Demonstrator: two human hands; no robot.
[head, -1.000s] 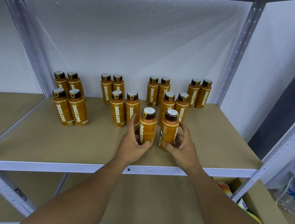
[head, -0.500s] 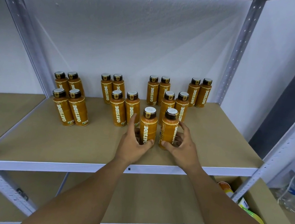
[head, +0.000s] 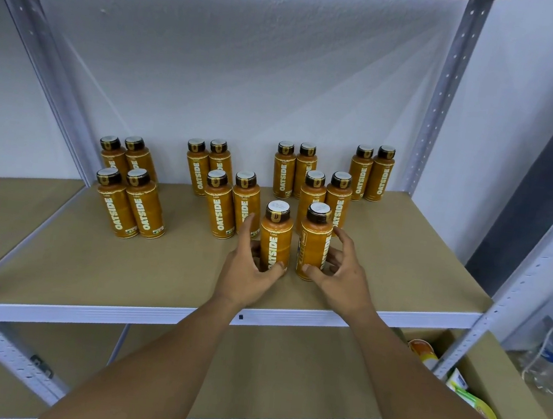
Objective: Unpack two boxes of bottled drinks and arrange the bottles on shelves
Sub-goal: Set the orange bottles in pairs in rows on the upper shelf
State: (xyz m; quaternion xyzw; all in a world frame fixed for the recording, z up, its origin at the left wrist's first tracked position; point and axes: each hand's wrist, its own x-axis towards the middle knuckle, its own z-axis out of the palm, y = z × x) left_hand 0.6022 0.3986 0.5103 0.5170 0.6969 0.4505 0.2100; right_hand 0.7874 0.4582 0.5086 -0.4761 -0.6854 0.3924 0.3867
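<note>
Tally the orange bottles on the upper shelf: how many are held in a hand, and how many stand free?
Held orange bottles, one in the left hand and one in the right hand: 2
Standing free on the shelf: 14
Total: 16

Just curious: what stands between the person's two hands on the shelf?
The left bottle, gripped by the left hand, and the right bottle, gripped by the right hand, upright side by side; head view.
</note>
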